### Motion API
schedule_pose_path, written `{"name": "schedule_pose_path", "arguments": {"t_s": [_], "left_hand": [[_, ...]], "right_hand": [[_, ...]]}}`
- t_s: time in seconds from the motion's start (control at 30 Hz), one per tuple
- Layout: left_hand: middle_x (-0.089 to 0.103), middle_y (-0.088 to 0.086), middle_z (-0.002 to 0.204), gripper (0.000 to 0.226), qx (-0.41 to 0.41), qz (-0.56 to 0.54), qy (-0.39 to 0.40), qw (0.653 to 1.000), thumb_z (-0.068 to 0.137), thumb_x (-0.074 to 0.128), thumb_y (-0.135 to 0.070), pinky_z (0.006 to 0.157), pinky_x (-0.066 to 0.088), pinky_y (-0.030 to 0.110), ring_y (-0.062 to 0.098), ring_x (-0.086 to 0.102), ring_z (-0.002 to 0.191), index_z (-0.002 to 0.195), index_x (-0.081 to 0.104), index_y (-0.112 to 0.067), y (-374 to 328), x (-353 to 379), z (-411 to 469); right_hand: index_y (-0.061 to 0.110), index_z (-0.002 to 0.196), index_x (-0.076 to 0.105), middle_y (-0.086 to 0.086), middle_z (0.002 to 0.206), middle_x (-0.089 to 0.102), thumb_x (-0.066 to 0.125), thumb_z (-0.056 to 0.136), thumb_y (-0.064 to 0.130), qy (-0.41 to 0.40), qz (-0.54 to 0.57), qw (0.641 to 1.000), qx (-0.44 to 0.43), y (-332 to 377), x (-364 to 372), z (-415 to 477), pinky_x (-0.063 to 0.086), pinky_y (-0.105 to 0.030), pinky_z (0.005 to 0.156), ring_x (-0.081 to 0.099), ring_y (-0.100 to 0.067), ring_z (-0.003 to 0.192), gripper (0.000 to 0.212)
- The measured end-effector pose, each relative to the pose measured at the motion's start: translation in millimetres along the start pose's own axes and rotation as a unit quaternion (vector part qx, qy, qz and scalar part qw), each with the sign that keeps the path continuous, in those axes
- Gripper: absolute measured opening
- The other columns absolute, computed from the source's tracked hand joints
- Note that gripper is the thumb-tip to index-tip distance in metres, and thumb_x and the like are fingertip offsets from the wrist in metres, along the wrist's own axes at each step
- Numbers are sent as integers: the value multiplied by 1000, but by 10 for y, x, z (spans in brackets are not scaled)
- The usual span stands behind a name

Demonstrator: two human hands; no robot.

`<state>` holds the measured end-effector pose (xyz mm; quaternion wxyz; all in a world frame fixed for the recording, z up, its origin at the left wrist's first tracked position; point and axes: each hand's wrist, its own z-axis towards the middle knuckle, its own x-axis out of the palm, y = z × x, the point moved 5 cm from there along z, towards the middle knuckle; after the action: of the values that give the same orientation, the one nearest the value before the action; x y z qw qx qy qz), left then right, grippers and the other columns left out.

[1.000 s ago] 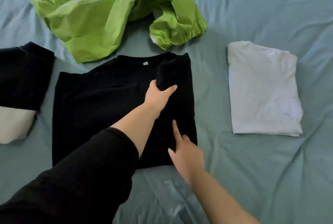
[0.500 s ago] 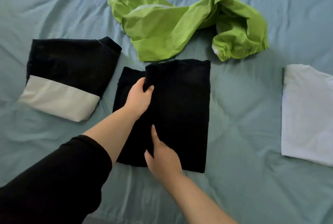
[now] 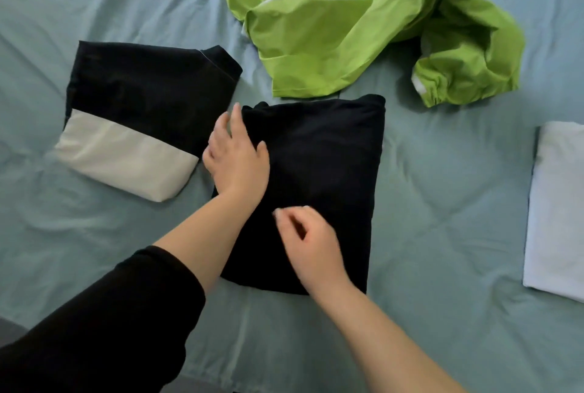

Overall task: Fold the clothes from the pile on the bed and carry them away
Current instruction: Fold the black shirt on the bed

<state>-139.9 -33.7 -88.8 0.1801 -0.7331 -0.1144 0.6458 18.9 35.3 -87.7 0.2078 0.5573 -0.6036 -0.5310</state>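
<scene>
My left grip [image 3: 237,158] lies flat on the left side of the shirt [image 3: 325,171]. My right grip [image 3: 311,241] is by its near end; holding or not, I can't tell.

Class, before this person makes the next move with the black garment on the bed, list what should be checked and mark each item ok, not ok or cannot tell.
1. Black garment lies in a flat, squared rectangle: ok.
2. Left hand rests flat on its left edge: ok.
3. Right hand has a grip on the cloth: cannot tell, its fingers are blurred.
4. Black garment lies apart from the green garment above it: cannot tell, the edges are very close.
5. Green garment is folded: not ok, it lies crumpled.
6. White folded garment is out of the way at the right: ok.
</scene>
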Motion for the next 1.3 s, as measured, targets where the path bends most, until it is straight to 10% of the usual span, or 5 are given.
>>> {"name": "schedule_pose_path", "arguments": {"t_s": [0.1, 0.2, 0.83, 1.0, 1.3], "left_hand": [[13, 4, 162, 64, 178, 45, 35, 982, 96, 39, -50, 118, 1, 49, 26, 6, 150, 153, 9, -40, -242, 180, -247], [-7, 5, 164, 64, 187, 149, 177, 955, 94, 21, -68, 118, -6, 54, 32, -15, 148, 150, -3, -50, -60, 532, -223], [-41, -9, 152, 100, 344, 223, 283, 867, 69, 13, -95, 115, 6, 65, 24, -34, 142, 146, -26, -44, 994, 397, -771], [-8, -17, 160, 113, 38, -95, 237, 966, 62, 57, -87, 103, 40, 45, 21, 25, 145, 145, -13, -57, 857, 9, -631], [57, 2, 131, 83, -286, -302, 250, 874, 67, 76, -60, 102, 46, 43, 26, 58, 114, 133, 48, -18, 649, 308, -452]], "right_hand": [[22, 134, 53, 6, 131, 58, 40, 97, 32, -181, -216, 947, -154, 161, -513, 272, 40, -33, 104, 51, -13, 123, 41], [25, 154, 8, 3, 162, 5, 24, 101, 48, 15, -430, 900, -64, -184, -537, 831, 1, -35, 121, 1, -15, 150, 60], [29, 153, -7, 2, 160, -18, 15, 86, 76, 112, -559, 818, -71, -1001, -457, -223, 0, -49, 120, -20, -15, 147, 84], [31, 145, 37, 11, 149, 37, 49, 86, 63, -86, -146, 985, 31, -704, -743, -399, 27, -24, 112, 29, -4, 139, 68], [26, 118, 48, 10, 113, 61, 70, 69, 66, -152, 190, 924, 295, -835, -775, 275, 48, -30, 86, 60, -11, 101, 66]]}}
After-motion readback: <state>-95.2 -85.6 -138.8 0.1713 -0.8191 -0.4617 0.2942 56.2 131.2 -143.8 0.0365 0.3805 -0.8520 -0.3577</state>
